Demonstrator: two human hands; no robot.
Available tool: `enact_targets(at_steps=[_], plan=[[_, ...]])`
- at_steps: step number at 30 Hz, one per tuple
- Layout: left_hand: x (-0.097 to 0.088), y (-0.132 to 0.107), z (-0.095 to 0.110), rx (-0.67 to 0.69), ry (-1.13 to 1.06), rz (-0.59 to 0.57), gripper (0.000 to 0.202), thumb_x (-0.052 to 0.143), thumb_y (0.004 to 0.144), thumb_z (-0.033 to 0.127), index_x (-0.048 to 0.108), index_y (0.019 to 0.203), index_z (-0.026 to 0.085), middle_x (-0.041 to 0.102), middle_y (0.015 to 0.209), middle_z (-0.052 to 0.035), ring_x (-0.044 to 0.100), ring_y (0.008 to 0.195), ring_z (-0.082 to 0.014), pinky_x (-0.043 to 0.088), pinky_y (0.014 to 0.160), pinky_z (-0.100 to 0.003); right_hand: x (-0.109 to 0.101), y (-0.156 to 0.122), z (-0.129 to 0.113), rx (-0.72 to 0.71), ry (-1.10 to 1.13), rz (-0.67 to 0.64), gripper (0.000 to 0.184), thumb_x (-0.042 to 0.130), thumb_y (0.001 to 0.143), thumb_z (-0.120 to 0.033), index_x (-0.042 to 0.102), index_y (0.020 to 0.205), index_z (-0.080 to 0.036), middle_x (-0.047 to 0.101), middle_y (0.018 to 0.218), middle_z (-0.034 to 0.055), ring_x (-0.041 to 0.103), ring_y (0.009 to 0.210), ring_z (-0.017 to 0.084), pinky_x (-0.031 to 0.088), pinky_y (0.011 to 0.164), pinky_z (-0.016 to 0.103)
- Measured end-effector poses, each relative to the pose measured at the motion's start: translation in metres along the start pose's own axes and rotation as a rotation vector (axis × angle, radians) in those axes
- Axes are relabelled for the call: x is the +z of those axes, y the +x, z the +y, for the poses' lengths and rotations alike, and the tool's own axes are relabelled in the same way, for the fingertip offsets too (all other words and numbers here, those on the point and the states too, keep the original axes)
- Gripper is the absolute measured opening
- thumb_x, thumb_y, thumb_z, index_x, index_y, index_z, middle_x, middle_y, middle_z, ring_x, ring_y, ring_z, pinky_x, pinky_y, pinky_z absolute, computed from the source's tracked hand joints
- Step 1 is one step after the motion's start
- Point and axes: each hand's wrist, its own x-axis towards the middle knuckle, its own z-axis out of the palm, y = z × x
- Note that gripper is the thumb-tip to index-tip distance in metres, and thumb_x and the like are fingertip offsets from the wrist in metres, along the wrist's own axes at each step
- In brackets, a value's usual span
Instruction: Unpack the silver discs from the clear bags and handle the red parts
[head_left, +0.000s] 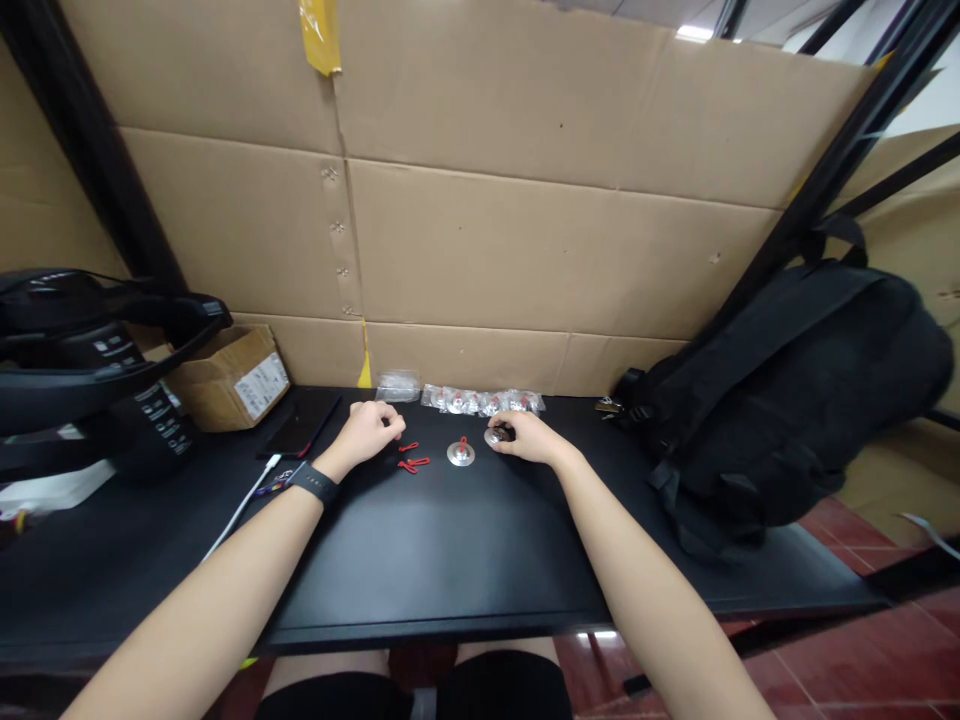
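Observation:
My right hand grips a round silvery disc by its side, thumb and fingers curved round it, low over the black table. Just left of it, a similar round disc lies flat with a red loop-shaped piece standing at its middle. Several small red pieces lie loose between that disc and my left hand. The left hand is closed, its fingers curled in near the tabletop; whatever they may hold is hidden. Behind the hands runs a row of clear-wrapped discs with red parts.
A clear plastic packet lies at the back by the cardboard wall. On the left are a dark phone-like slab, a white cable, a cardboard box and a black bottle. A black backpack fills the right.

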Motion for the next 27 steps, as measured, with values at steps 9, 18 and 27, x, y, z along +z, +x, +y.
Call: enact_targets(at_steps=[9, 18, 27], plan=[[0.002, -0.011, 0.015, 0.069, 0.141, -0.203, 0.017, 0.066, 0.084, 0.041, 0.073, 0.083, 0.025, 0.075, 0.083, 0.0004, 0.065, 0.091, -0.0212, 0.026, 0.081, -0.034, 0.001, 0.002, -0.006, 0.034, 0.048, 0.024, 0.026, 0.075, 0.074, -0.014, 0.073, 0.099, -0.018, 0.076, 0.098, 0.0061, 0.069, 0.085, 0.018, 0.051, 0.079, 0.027], [0.014, -0.013, 0.010, 0.085, 0.192, -0.158, 0.014, 0.060, 0.087, 0.027, 0.067, 0.075, 0.022, 0.073, 0.085, -0.0024, 0.061, 0.089, -0.0213, 0.024, 0.080, -0.036, 0.002, 0.002, -0.005, 0.041, 0.051, 0.034, 0.024, 0.080, 0.071, -0.023, 0.073, 0.092, -0.016, 0.074, 0.087, 0.0045, 0.065, 0.075, 0.016, 0.049, 0.071, 0.026], [0.016, -0.010, 0.018, 0.033, 0.076, -0.011, 0.012, 0.055, 0.094, 0.031, 0.064, 0.090, 0.023, 0.073, 0.088, -0.0006, 0.062, 0.096, -0.0216, 0.027, 0.084, -0.035, 0.006, 0.004, -0.005, 0.057, 0.079, 0.129, 0.022, 0.078, 0.068, -0.023, 0.072, 0.089, -0.017, 0.072, 0.082, 0.0034, 0.064, 0.072, 0.016, 0.049, 0.069, 0.026]])
